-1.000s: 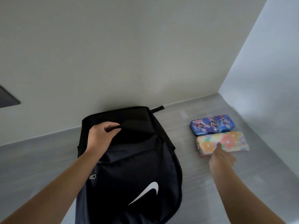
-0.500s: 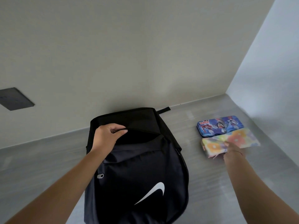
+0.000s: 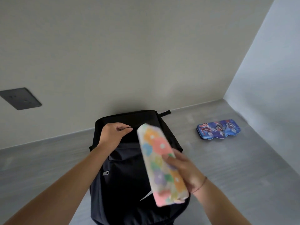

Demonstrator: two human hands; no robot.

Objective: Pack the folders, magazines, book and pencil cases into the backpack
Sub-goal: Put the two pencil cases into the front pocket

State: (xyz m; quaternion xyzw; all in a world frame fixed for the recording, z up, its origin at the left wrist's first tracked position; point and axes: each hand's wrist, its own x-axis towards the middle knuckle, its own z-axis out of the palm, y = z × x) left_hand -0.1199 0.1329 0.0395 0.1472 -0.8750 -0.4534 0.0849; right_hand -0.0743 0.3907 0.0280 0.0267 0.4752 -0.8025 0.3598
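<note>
A black backpack (image 3: 123,184) with a white swoosh lies on the grey surface, its top against the wall. My left hand (image 3: 112,135) pinches the upper edge of its open top compartment and holds it up. My right hand (image 3: 185,169) grips a flower-patterned soft pencil case (image 3: 159,159) in the air over the backpack's front, its far end pointing at the opening. A blue tin pencil case (image 3: 218,129) with cartoon figures lies flat on the surface to the right of the backpack. No folders, magazines or book are in view.
The grey surface (image 3: 235,168) ends at a beige wall behind and a pale blue wall on the right. A dark wall plate (image 3: 20,98) sits on the wall at the left. A black strap (image 3: 165,113) pokes out from the backpack's top.
My right hand closed on the flowered pencil case, lifted it off the surface and carried it left over the backpack. My left hand kept hold of the backpack's opening.
</note>
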